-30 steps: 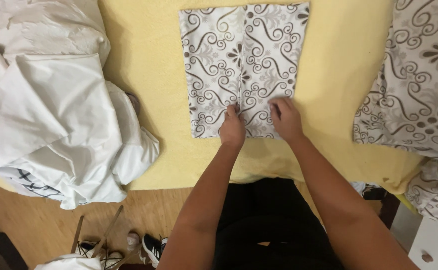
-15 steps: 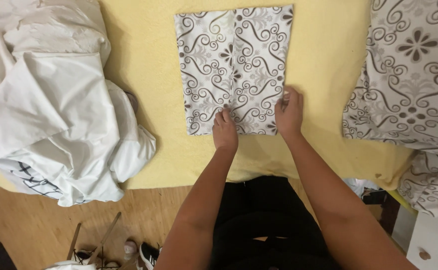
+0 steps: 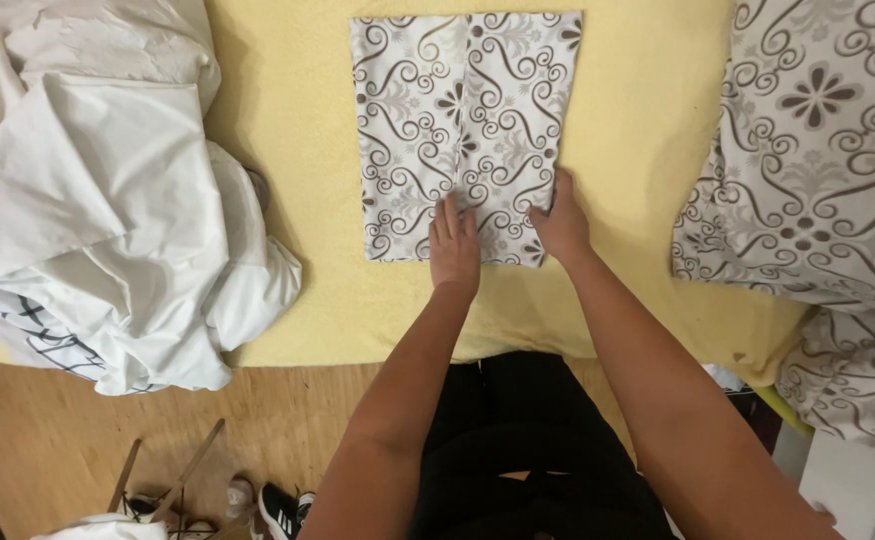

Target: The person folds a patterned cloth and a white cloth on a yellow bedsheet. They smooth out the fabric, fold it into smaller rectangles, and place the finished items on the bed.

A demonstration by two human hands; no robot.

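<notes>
— Both hands were down on the folded patterned cloth (image 3: 466, 135). How exactly?

— Left hand (image 3: 455, 248) lay flat, fingers straight and close together, palm pressing the near edge of the cloth just beside its centre crease. Right hand (image 3: 561, 220) sat at the near right corner, fingers spread a little over the edge, thumb toward the side. Neither hand pinched or lifted anything; both were open and pressing.

— And where was the cloth itself?

— It lay directly ahead of the hands on the yellow bed sheet (image 3: 288, 120), a neat rectangle running away from the person, with a lengthwise seam or fold line down its middle.

— How far along did the folding look?

— Judging by its shape, well along. Edges looked square and the halves met evenly, so the lengthwise folds seemed done. What seemed left was smoothing, and perhaps a fold across to shorten it; that could not be settled from the picture.

— Anything else around?

— Well to the left of the left hand, a heap of crumpled white bedding (image 3: 88, 190) lay unfolded. To the right of the right hand, a larger piece of matching patterned fabric (image 3: 808, 150) draped over the bed's edge, also not folded. Below the forearms, a wooden floor (image 3: 68, 440) showed.
</notes>
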